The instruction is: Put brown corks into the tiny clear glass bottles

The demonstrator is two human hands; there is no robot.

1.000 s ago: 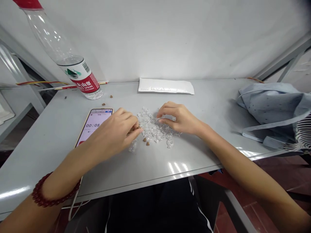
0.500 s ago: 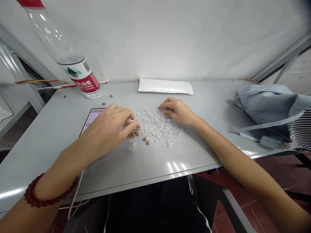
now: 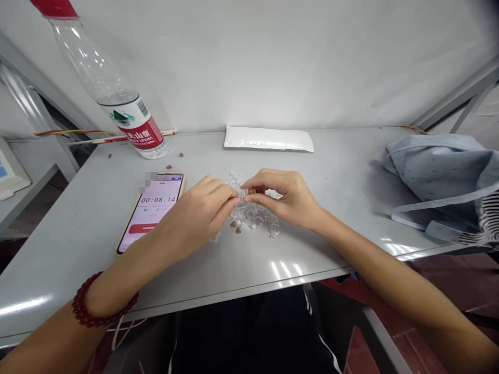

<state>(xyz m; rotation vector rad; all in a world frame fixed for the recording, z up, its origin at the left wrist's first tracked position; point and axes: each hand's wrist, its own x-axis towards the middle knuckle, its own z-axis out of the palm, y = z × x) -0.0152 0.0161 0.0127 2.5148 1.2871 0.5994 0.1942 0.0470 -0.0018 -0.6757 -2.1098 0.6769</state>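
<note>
Right of the phone [image 3: 152, 210], your left hand [image 3: 198, 214] and right hand [image 3: 290, 200] pinched one clear piece [image 3: 241, 193], seemingly mid-fiddle; next move needed steady fingertips.

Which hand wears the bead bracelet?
The left hand: a dark red bracelet circles its wrist, while the right hand has a bare wrist.

Bare forearms on both sides. Behind the left hand [image 3: 195, 213], on the wrist, a bracelet [image 3: 103, 301] of round, glossy dark red beads in a single row. Black trousers [image 3: 249, 332] with thin white stripes [image 3: 326, 344] down the side.
</note>
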